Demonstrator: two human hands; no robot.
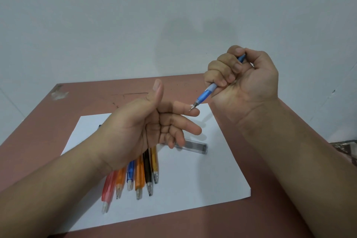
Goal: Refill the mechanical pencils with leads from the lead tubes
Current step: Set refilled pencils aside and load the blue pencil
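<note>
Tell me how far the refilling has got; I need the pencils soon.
Nothing shows which pencils are already filled. In hand: the right hand grips a blue pencil, its tip at the left hand's index finger. Left, possibly: six pencils lying on the paper by the lead tube.

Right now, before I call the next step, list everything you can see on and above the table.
held pencil: one, blue, in the right hand, tip touching the left index fingertip
lying pencils: six, pink, orange, blue, orange, black, yellow, side by side on the paper, partly under the left hand
lead tube: one, clear with dark leads, on the paper beyond the pencils
paper: one sheet, white, on the table
table: one, reddish brown, against a pale wall
left hand: raised, thumb up, holds nothing
right hand: grips the blue pencil in a fist
</note>
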